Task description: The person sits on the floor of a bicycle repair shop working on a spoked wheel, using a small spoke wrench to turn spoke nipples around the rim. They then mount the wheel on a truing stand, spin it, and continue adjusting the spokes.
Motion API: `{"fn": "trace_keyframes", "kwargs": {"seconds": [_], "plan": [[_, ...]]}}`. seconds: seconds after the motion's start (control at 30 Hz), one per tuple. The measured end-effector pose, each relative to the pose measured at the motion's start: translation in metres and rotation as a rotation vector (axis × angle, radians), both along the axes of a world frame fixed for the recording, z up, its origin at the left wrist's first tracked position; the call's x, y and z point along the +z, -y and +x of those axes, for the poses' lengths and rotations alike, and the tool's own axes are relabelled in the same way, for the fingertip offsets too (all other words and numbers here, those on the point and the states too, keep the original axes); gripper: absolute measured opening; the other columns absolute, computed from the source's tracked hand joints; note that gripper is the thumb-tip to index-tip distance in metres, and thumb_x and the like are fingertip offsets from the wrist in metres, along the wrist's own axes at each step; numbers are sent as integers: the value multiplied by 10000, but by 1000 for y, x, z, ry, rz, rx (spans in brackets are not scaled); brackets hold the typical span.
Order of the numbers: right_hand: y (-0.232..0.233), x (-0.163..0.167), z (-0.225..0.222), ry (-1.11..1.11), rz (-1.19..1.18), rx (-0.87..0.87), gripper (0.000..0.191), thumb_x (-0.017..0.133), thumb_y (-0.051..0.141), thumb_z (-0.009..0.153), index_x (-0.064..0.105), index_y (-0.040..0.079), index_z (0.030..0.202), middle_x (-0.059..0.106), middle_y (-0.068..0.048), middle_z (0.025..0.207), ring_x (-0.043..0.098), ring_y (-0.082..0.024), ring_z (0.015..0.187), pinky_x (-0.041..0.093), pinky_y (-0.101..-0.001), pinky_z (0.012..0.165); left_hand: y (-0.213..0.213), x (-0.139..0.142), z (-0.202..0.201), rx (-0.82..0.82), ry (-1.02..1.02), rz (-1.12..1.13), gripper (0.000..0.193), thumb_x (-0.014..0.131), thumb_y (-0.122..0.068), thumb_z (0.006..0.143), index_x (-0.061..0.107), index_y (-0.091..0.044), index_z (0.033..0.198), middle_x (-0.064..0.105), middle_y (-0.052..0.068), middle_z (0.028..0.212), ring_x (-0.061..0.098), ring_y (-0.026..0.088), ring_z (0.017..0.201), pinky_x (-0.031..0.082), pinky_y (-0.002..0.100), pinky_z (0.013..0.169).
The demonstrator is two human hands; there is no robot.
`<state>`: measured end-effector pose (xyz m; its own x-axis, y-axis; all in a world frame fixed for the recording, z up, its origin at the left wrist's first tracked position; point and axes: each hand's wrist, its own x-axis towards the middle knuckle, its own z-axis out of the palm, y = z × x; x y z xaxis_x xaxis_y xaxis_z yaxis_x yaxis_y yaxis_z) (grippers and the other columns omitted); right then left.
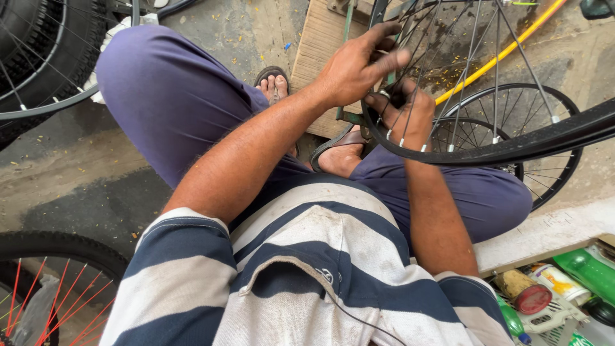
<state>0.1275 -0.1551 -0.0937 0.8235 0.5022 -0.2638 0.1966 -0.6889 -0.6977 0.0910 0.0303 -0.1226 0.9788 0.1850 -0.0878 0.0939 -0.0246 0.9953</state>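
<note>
Nearest, a basket at lower right holds bottles and a red-lidded jar; a wheel with red spokes lies at lower left. Beyond the knees, the right hand has its grip closed on the black rim of the bicycle wheel, reaching through the spokes. The left hand rests on the spokes, fingers apart and extended. Spokes partly screen the right fingers. Farther off, a wooden board, a yellow hose and another wheel lie on the floor.

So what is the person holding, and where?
The right hand holds the bicycle wheel at its rim. The left hand rests fingers on the spokes.
</note>
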Motion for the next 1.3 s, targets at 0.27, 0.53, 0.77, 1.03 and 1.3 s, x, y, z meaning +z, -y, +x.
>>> {"fn": "trace_keyframes", "kwargs": {"seconds": [0.27,0.53,0.77,1.03,1.3], "plan": [[34,7,6,-180,405,-88,294,803,-15,871,693,-42,1143,749,-85,1050,726,-145,962,588,-262,861,3,-1,-2,43,-17,211,299,738,-221,916,693,-64,1166,767,144,1033,746,307,959,575,407,815],[24,-10,9,-438,422,-127,274,743,-35,942,713,-49,1213,758,-80,1063,715,-144,953,592,-264,872,1,5,-7,-44,-7,133,238,762,-185,895,702,-65,1091,777,108,951,767,243,902,578,373,786],[22,18,8,-119,337,106,296,768,31,930,679,-56,1198,724,-91,1110,729,-165,989,595,-280,873,0,-1,-8,-163,-28,86,221,752,-225,918,735,-88,1091,790,86,1000,771,209,931,585,355,822],[9,40,16,-250,123,79,321,789,202,972,739,-12,1206,734,-56,1007,678,-123,901,532,-263,797,0,-4,-8,-178,13,72,219,726,-224,937,738,-91,1109,786,88,1037,764,218,966,583,356,840],[14,39,20,-370,193,70,295,813,178,943,735,-5,1161,752,-42,958,686,-94,854,547,-246,752,-2,3,-8,-217,-10,62,218,721,-233,937,738,-93,1104,790,86,1019,772,215,961,588,357,837]]}}
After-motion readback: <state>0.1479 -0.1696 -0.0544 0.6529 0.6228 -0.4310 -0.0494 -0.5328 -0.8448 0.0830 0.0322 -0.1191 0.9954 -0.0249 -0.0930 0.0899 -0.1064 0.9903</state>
